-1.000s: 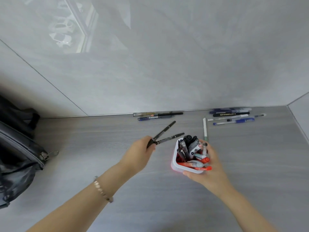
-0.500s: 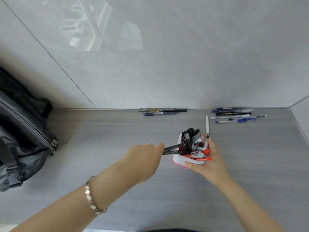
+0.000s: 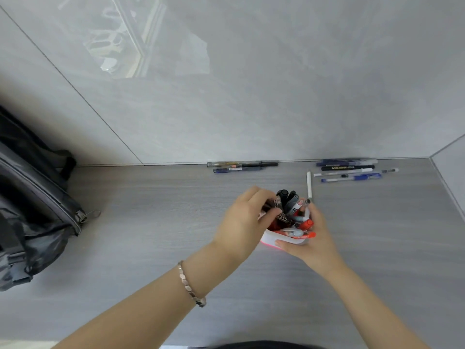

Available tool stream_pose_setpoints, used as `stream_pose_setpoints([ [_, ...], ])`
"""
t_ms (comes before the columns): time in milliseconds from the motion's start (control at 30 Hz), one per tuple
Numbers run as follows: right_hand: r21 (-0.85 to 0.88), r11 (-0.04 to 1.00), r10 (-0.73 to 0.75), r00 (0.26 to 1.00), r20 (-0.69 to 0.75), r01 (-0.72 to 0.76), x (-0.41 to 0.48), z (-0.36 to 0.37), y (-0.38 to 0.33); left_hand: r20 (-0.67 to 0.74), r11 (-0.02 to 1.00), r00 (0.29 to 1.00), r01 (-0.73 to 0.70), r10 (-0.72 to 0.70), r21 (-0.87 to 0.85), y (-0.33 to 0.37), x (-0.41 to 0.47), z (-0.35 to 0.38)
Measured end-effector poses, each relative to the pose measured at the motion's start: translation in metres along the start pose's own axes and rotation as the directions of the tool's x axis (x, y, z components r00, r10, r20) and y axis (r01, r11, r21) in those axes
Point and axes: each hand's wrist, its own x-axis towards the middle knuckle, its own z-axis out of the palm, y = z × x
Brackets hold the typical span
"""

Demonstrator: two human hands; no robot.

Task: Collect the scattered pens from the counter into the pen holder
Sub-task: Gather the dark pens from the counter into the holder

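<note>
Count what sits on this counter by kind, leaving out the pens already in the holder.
Loose pens: 7
Pen holder: 1
Bag: 1
Total: 9

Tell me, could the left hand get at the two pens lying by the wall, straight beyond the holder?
Probably yes. The left hand is at the pen holder pushing pens in, and the counter between it and the pair of pens is bare. The right hand grips the holder, off that path.
</note>
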Motion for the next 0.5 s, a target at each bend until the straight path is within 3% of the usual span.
stream_pose_setpoints([
  [67,-0.004,1.0,-0.001,1.0,-0.002,0.001,0.0,0.0,0.001,-0.083,1.0,0.996,-0.027,0.027,-0.003,-0.008,-0.009,0.014],
  [167,-0.015,1.0,0.018,1.0,0.01,-0.018,0.0,-0.001,0.002,-0.063,0.995,0.994,-0.09,0.087,-0.046,-0.014,-0.021,0.029],
  [333,-0.019,0.999,0.027,1.0,0.004,-0.027,0.003,-0.001,0.009,-0.078,0.978,0.996,-0.046,0.03,-0.206,-0.007,-0.018,0.026],
  [433,-0.014,0.999,0.049,0.999,0.006,-0.049,0.005,0.0,0.011,-0.032,0.994,0.999,-0.001,-0.003,-0.109,0.003,0.002,0.015],
  [500,-0.016,0.998,0.054,0.998,0.017,-0.054,0.006,0.001,0.013,0.101,0.998,0.993,0.052,-0.056,0.043,0.007,0.017,0.011],
])
